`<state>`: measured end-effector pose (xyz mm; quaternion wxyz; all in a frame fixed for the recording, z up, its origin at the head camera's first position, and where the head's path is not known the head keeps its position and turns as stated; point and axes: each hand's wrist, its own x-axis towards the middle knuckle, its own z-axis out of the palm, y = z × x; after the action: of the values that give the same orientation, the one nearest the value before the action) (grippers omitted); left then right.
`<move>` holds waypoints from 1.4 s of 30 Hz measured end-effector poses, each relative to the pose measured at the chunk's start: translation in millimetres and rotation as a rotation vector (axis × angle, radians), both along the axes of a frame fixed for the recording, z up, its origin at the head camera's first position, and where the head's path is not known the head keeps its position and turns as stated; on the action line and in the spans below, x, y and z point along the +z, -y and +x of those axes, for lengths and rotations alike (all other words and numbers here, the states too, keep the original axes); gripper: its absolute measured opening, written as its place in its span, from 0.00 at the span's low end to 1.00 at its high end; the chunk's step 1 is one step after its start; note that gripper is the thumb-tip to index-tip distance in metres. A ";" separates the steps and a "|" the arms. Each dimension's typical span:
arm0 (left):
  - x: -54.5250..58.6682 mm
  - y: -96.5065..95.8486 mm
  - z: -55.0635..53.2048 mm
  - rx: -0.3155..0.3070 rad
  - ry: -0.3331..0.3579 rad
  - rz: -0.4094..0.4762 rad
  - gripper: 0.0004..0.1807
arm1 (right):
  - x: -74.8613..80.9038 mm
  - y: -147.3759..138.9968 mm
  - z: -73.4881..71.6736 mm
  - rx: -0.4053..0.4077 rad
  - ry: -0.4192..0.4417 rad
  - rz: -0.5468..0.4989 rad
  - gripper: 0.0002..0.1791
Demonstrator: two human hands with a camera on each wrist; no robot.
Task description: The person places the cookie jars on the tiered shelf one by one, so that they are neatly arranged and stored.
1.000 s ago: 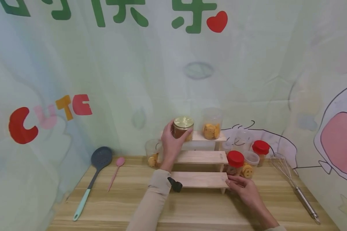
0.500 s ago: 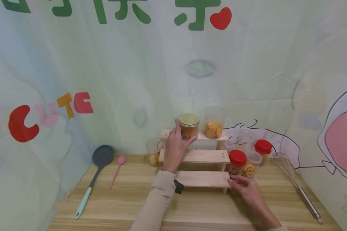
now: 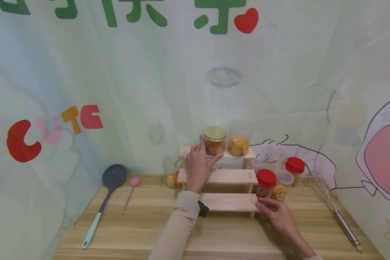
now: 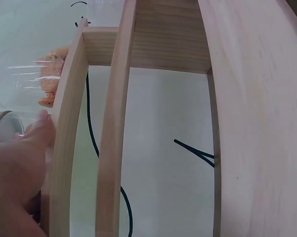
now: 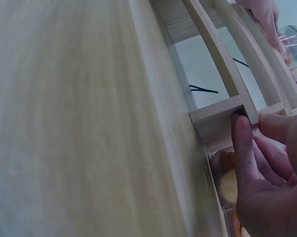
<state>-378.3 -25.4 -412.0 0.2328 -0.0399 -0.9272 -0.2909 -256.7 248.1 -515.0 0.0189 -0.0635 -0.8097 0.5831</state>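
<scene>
A three-tier wooden step rack (image 3: 229,176) stands against the backdrop. On its top step, a glass jar with a gold lid (image 3: 215,141) sits beside a clear jar of orange cookies (image 3: 238,145). My left hand (image 3: 199,167) is at the gold-lidded jar, fingers by its left side and thumb stretched out in front, not wrapped round it. With my right hand (image 3: 277,215) I pinch the right end of the lowest step; in the right wrist view, thumb and fingers (image 5: 244,148) grip the board's corner.
Right of the rack stand red-lidded jars (image 3: 265,179) and a clear tub of cookies (image 3: 281,184). Another cookie jar (image 3: 172,175) is at the left. A whisk (image 3: 334,213) lies far right; a skimmer (image 3: 108,191) and a pink spoon (image 3: 130,193) lie left.
The gold-lidded jar came down onto the top step and slid right, close to the clear jar. My left hand loosened its grip and followed it right. My right hand stayed on the rack.
</scene>
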 end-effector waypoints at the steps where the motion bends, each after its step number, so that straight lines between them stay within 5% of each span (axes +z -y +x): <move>1: -0.7 0.1 -0.2 -0.002 -0.004 0.002 0.61 | 0.5 0.3 0.0 0.000 -0.002 0.000 0.24; 7: -6.3 4.8 -0.9 -0.039 -0.049 0.017 0.59 | 3.3 1.8 0.4 -0.004 -0.010 -0.005 0.23; 14: -12.8 25.0 12.4 -0.151 -0.147 0.184 0.54 | 1.2 0.3 -0.6 0.004 -0.019 -0.033 0.23; 21: -26.4 64.9 28.2 -0.137 -0.277 0.310 0.42 | -0.8 -2.3 -1.9 0.014 -0.020 -0.032 0.24; 27: -42.4 105.2 32.8 -0.097 -0.316 0.357 0.38 | 0.2 -2.2 -2.5 0.014 -0.023 -0.024 0.24; 33: -59.5 128.5 25.3 -0.052 -0.251 0.427 0.38 | 0.0 -1.8 -1.9 0.021 -0.011 -0.017 0.25; 42: -61.9 145.9 7.5 -0.092 -0.078 0.384 0.44 | 1.0 -0.2 0.3 0.009 -0.013 -0.017 0.24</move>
<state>-370.8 -171.3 -473.8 0.2584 -0.0482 -0.8422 -0.4707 -256.4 248.3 -514.0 0.0210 -0.0563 -0.8049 0.5903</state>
